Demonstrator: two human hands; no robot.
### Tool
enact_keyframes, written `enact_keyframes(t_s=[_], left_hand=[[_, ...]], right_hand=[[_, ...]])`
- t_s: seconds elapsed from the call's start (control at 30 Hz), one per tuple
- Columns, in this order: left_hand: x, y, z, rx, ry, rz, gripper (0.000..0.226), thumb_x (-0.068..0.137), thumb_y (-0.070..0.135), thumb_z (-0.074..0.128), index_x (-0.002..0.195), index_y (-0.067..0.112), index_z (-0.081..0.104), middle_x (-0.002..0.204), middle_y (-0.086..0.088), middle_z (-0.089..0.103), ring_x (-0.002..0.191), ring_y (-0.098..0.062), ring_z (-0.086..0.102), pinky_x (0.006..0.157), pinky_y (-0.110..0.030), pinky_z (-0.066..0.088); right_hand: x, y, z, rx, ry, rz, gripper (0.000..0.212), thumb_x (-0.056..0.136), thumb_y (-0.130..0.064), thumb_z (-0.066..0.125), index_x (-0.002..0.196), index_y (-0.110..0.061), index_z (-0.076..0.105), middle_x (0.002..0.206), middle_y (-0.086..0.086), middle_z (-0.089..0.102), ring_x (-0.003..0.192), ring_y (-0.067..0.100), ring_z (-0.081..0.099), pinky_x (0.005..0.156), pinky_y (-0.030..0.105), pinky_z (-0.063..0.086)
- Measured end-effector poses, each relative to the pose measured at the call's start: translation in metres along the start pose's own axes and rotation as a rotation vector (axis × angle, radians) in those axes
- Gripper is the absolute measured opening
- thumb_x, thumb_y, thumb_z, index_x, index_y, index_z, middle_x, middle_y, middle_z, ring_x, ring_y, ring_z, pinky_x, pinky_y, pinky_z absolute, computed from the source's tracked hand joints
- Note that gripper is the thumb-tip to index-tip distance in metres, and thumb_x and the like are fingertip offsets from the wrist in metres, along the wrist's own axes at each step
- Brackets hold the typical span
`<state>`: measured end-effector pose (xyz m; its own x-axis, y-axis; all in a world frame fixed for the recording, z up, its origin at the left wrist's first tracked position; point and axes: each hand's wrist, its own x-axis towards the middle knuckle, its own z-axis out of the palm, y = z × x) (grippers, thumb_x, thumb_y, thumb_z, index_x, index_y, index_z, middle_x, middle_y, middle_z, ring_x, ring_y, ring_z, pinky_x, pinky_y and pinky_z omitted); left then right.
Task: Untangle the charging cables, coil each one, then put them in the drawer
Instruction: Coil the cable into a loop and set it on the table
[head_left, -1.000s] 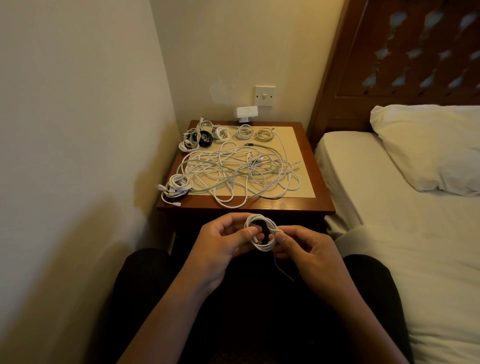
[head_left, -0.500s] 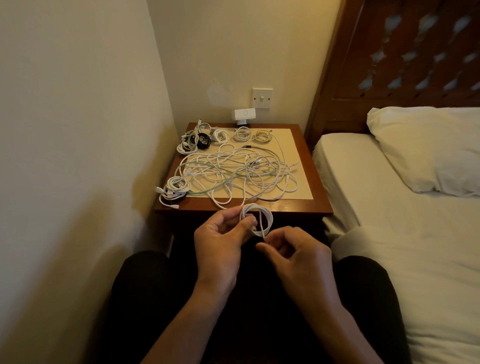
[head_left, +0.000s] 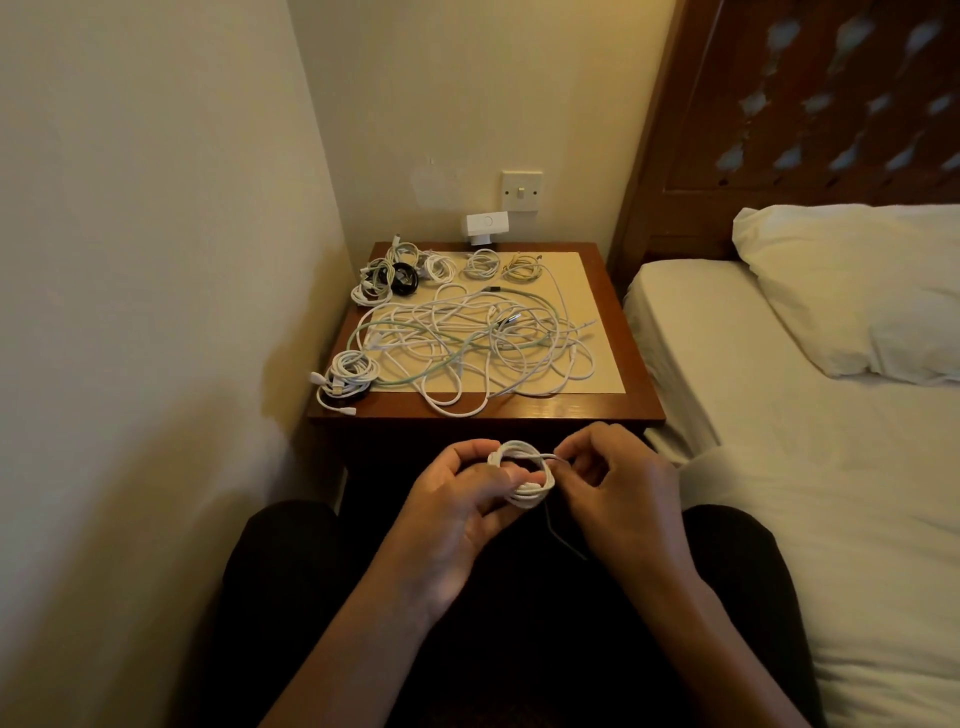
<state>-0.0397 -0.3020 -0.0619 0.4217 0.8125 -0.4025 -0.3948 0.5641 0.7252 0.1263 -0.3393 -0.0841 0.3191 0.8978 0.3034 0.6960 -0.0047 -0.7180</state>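
Before the wooden nightstand (head_left: 631, 364), over your lap, your left hand (head_left: 457, 499) grips a small round white coil (head_left: 524, 478); your right hand (head_left: 618, 483) pinches its thin loose end. Looped white cables (head_left: 483, 343) sprawl tangled on top.

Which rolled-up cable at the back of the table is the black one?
The black coil sits near the back left corner of the table, squeezed between white coils. The other back-row coils are white or pale yellow.
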Motion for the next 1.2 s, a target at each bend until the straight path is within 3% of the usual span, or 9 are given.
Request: enact_keyframes(t_s=[0.1,0.27,0.4,0.53,0.63,0.77,0.9,1.0,1.2], left_hand=[[0.002,0.003,0.0,0.014,-0.032,-0.04,0.052,0.08,0.008,0.07,0.13,0.0,0.056,0.101,-0.018,0.074,0.097,-0.029,0.074,0.087,-0.04,0.06],[0.007,0.004,0.001,-0.111,-0.014,0.012,0.046,0.079,-0.004,0.064,0.124,-0.004,0.056,0.1,-0.024,0.074,0.09,-0.029,0.076,0.08,-0.041,0.064],[0.009,0.0,0.004,-0.198,-0.041,0.066,0.041,0.077,-0.006,0.063,0.117,-0.002,0.057,0.096,-0.024,0.073,0.09,-0.032,0.076,0.085,-0.048,0.062],[0.016,-0.001,0.003,-0.291,-0.017,0.088,0.039,0.079,-0.006,0.062,0.117,0.0,0.059,0.093,-0.021,0.073,0.087,-0.029,0.075,0.09,-0.05,0.058],[0.015,-0.002,0.002,-0.329,-0.071,0.038,0.044,0.083,-0.005,0.059,0.127,0.0,0.058,0.09,-0.016,0.072,0.078,-0.023,0.074,0.089,-0.046,0.06],[0.014,-0.001,0.002,-0.315,-0.106,-0.014,0.046,0.085,-0.005,0.055,0.13,-0.004,0.059,0.09,-0.014,0.07,0.075,-0.021,0.071,0.079,-0.04,0.064],[0.011,0.003,-0.001,0.018,-0.124,-0.003,0.039,0.092,-0.001,0.06,0.131,0.001,0.063,0.096,-0.014,0.071,0.089,-0.022,0.07,0.088,-0.038,0.061],[0.007,0.006,-0.001,0.244,-0.14,0.035,0.034,0.095,-0.001,0.059,0.127,0.009,0.066,0.098,-0.016,0.073,0.097,-0.025,0.07,0.089,-0.041,0.059],[0.007,0.008,0.004,0.422,-0.145,0.133,0.025,0.098,0.005,0.06,0.119,0.012,0.072,0.101,-0.018,0.073,0.084,-0.024,0.067,0.08,-0.039,0.06]], right_hand=[[0.0,0.0,0.001,-0.086,0.011,-0.101,0.021,0.084,-0.016,0.084,0.088,-0.028,0.068,0.083,-0.016,0.057,0.072,0.0,0.057,0.06,0.014,0.044],[-0.001,-0.001,0.0,-0.097,0.004,-0.132,0.021,0.085,-0.016,0.082,0.095,-0.026,0.068,0.09,-0.016,0.057,0.079,-0.001,0.057,0.064,0.015,0.047],[-0.002,-0.002,-0.002,0.026,-0.077,-0.009,0.028,0.087,-0.011,0.081,0.1,-0.031,0.067,0.092,-0.015,0.064,0.085,0.0,0.063,0.072,0.023,0.057],[0.001,-0.005,-0.006,0.278,-0.182,0.181,0.034,0.094,-0.007,0.071,0.112,-0.035,0.069,0.107,-0.013,0.072,0.099,-0.003,0.069,0.088,0.024,0.06],[0.005,-0.005,-0.014,0.306,-0.14,0.223,0.022,0.097,-0.017,0.069,0.109,-0.035,0.073,0.103,-0.014,0.075,0.097,-0.001,0.071,0.088,0.028,0.06],[0.004,-0.007,-0.024,0.393,-0.215,0.229,0.017,0.097,-0.019,0.069,0.11,-0.03,0.075,0.098,-0.012,0.078,0.092,0.004,0.075,0.085,0.032,0.062],[0.003,-0.006,-0.029,0.475,-0.147,0.223,0.014,0.096,-0.017,0.071,0.106,-0.025,0.076,0.097,-0.007,0.079,0.09,0.009,0.077,0.084,0.036,0.063],[0.004,-0.006,-0.033,0.41,-0.135,0.165,0.013,0.095,-0.022,0.072,0.105,-0.029,0.076,0.095,-0.013,0.078,0.088,0.004,0.075,0.078,0.026,0.061],[0.001,-0.009,-0.031,0.22,-0.188,-0.007,0.02,0.094,-0.026,0.072,0.113,-0.031,0.075,0.096,-0.019,0.075,0.091,-0.004,0.071,0.079,0.018,0.058]])
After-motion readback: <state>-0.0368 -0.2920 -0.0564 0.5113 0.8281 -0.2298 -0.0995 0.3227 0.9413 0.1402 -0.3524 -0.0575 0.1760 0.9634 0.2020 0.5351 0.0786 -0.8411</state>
